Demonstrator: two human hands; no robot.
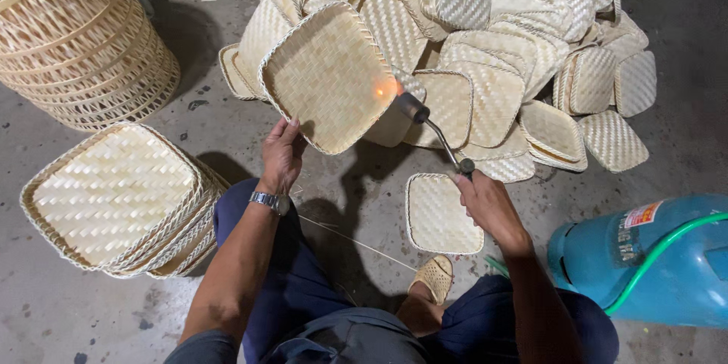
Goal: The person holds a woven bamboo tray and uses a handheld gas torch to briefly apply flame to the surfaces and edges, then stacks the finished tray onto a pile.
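**Singeing a tray, big heap yet to go**

Your left hand (282, 155) grips one woven tray (327, 76) by its lower edge, fingers closed on the rim, tilting its inside toward you above the floor. Your right hand (485, 201) is wrapped tight around the torch (436, 133), whose nozzle sits at the tray's right edge, where a small orange flame (385, 89) licks the weave.

As far as progress goes, the stack (114, 197) of nested trays at your left looks like the finished lot, and the heap (485, 38) beyond the torch looks like what is left; it seems much the larger share. One single tray (441, 214) lies flat just below your right hand, near your sandal (434, 277).

You sit low on a grey concrete floor (667, 136), stained and strewn with thin bamboo slivers. Tall open-weave baskets (80, 38) stand at the upper left. A blue gas cylinder (660, 262) lies at your right with a green hose (652, 258) across it.
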